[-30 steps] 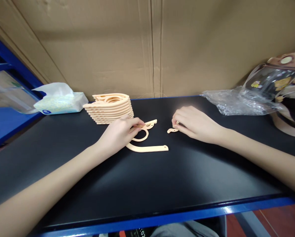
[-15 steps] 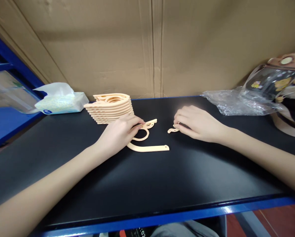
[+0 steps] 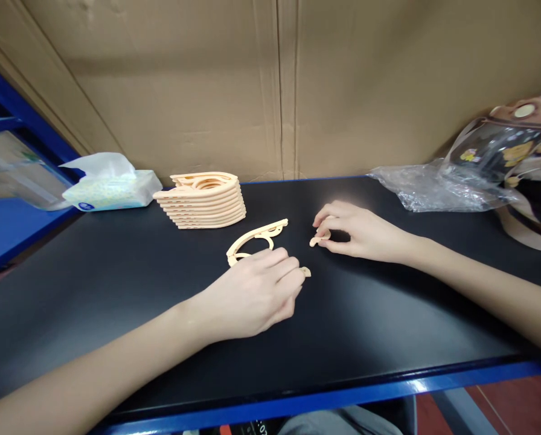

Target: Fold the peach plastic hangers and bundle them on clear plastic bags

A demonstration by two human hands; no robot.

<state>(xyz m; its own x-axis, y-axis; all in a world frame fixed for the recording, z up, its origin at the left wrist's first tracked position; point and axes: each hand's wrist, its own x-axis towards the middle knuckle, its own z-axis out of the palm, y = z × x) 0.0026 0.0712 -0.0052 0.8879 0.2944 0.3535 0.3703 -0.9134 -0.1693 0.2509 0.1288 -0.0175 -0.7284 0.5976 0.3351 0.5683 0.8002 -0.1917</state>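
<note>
A cream plastic folding hanger (image 3: 247, 237) lies on the black tabletop, its curved arm and ring showing. My left hand (image 3: 264, 293) is closed over its near arm, fingers curled down; only that arm's tip with a small hole pokes out beyond the knuckles. The fingertips themselves are hidden. To the right, my right hand (image 3: 354, 232) pinches a small curved cream hanger hook (image 3: 314, 241) between thumb and fingers, just above or on the table. A gap separates the hook from the hanger. Behind my left hand stands a neat stack of folded hangers (image 3: 202, 202).
A tissue pack (image 3: 112, 187) sits at the back left, by a blue shelf frame (image 3: 8, 223). Crumpled clear plastic (image 3: 433, 187) and a transparent bag (image 3: 501, 145) lie at the back right. A cardboard wall (image 3: 184, 90) closes off the back; a blue edge (image 3: 297, 399) runs along the front.
My left hand has moved from the hanger's far arm toward me and right, onto its near arm. My right hand has shifted slightly down, still with the hook.
</note>
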